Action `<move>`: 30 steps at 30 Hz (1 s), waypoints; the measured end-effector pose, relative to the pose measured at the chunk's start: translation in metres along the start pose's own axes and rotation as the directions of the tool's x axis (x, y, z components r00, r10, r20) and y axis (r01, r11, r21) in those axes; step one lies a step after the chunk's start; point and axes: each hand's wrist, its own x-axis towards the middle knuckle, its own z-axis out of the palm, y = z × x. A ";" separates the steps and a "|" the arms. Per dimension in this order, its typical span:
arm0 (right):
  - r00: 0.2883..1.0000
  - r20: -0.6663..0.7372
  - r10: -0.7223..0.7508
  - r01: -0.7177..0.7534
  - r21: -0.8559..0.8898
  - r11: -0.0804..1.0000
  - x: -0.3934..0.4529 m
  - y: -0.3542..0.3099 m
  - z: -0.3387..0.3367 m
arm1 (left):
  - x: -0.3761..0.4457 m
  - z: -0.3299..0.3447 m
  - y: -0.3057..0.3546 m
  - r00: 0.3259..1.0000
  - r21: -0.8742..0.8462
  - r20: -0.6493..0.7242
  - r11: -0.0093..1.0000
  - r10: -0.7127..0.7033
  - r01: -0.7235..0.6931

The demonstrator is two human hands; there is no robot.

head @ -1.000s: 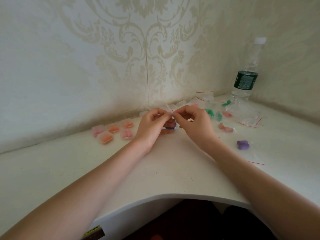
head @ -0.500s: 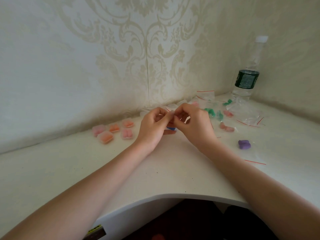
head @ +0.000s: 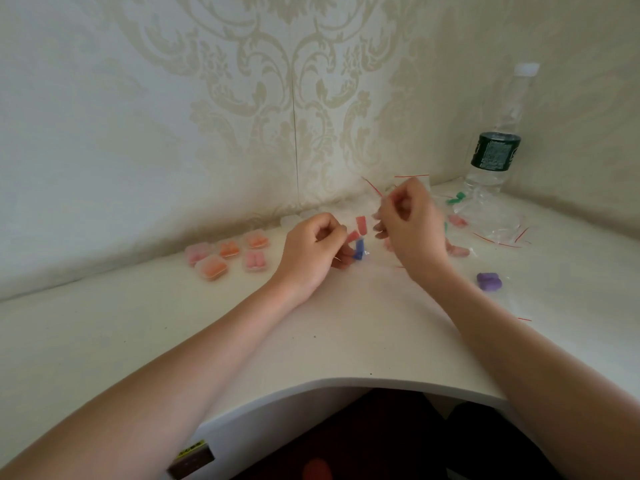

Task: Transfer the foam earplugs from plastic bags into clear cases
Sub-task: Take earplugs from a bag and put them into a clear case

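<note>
My right hand (head: 410,225) is raised above the desk and pinches a clear plastic bag (head: 377,195) with a red zip strip. Two red foam earplugs (head: 360,226) show between my hands, just below the bag. My left hand (head: 311,252) is curled, and its fingertips pinch the lower red earplug. A blue earplug piece (head: 359,251) stands by those fingers. Several clear cases (head: 212,268) holding pink and orange earplugs lie to the left, near the wall.
Bags with purple earplugs (head: 489,281), green earplugs (head: 455,198) and pink earplugs (head: 458,251) lie to the right, among empty bags (head: 491,223). A water bottle (head: 496,154) stands in the back right corner. The desk's curved front edge (head: 346,381) is near me.
My right hand has lifted up and to the right with the bag, parting from my left hand. The red earplugs now show between the hands.
</note>
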 end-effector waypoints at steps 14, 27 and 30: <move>0.967 0.248 -0.063 0.076 -0.042 0.996 -0.013 -0.007 0.008 | 0.005 -0.001 -0.002 0.993 -0.098 -0.109 0.994 0.036 -0.047; 0.999 0.005 -0.037 0.037 -0.114 0.993 -0.011 0.000 0.012 | 0.001 0.006 0.001 0.990 0.124 -0.106 0.989 0.094 -0.080; 1.000 0.030 -0.005 0.009 -0.137 0.991 -0.007 0.004 0.009 | -0.008 0.012 0.004 0.993 0.151 -0.063 0.985 0.097 -0.087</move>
